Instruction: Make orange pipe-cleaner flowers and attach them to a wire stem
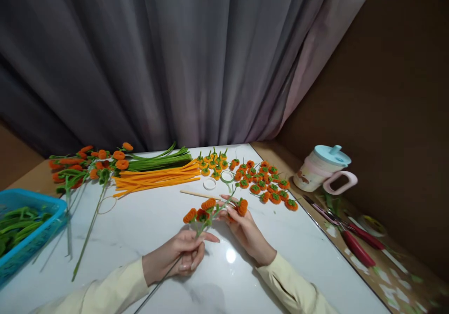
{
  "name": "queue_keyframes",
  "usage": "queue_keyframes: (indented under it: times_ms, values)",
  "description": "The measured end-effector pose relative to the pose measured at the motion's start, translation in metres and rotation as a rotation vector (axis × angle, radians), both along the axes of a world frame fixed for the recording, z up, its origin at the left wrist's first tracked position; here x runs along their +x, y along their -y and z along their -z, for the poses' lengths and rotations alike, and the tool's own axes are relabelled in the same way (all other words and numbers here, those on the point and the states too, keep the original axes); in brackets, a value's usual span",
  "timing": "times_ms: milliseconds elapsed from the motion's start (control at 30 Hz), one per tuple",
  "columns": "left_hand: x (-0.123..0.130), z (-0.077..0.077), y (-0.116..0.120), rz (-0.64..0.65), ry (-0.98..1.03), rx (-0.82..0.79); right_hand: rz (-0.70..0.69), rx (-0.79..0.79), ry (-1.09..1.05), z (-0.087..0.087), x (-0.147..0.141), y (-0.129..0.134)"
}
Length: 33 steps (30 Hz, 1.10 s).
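My left hand is closed around the stem of a branch of small orange pipe-cleaner pumpkins. The bare grey wire end of that stem runs down toward the front edge. My right hand pinches at the branch's upper part, with another orange pumpkin by its fingers. A strip of green floral tape stretches up from the fingertips toward a tape roll. Behind the right fingers lies a thin wooden stick; whether they touch it cannot be made out.
Loose orange pumpkins and yellow ones lie at the back, near a white ring. Left of them are orange strips, green stems, finished branches and a blue basket. A cup and red-handled pliers stand right.
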<state>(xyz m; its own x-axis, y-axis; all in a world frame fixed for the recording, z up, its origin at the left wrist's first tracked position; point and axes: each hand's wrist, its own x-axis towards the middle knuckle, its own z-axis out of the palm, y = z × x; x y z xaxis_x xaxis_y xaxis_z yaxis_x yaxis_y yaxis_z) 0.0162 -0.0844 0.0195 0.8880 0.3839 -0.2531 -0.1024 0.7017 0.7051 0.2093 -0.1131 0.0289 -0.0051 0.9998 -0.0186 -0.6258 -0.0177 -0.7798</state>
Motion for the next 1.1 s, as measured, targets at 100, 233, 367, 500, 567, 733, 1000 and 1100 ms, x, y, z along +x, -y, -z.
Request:
queue_keyframes:
  times_ms: [100, 233, 367, 500, 567, 733, 1000, 1100]
  values:
    - [0.0, 0.002, 0.0, -0.053, -0.053, 0.03, -0.02, 0.0, 0.052, 0.003, 0.004, -0.003]
    - [0.0, 0.0, -0.001, -0.117, -0.088, 0.034, -0.052, 0.003, 0.099, 0.006, 0.005, -0.004]
    - [0.0, 0.0, -0.004, -0.197, -0.062, 0.001, -0.056, -0.004, 0.093, 0.007, 0.005, -0.005]
    - [0.0, -0.001, -0.006, -0.198, -0.056, -0.094, -0.055, -0.02, 0.084, 0.007, 0.005, -0.005]
    - [-0.001, -0.001, -0.006, -0.202, -0.05, -0.087, -0.051, -0.023, 0.093, 0.007, 0.005, -0.005]
    - [-0.002, 0.001, -0.008, -0.171, -0.04, -0.095, -0.027, -0.017, 0.108, 0.005, 0.004, -0.005]
    - [-0.002, 0.001, -0.009, -0.194, -0.039, -0.083, -0.026, -0.001, 0.156, 0.003, 0.004, -0.003]
    - [-0.003, 0.0, -0.007, -0.231, -0.046, -0.035, -0.021, -0.005, 0.179, 0.002, 0.005, -0.003]
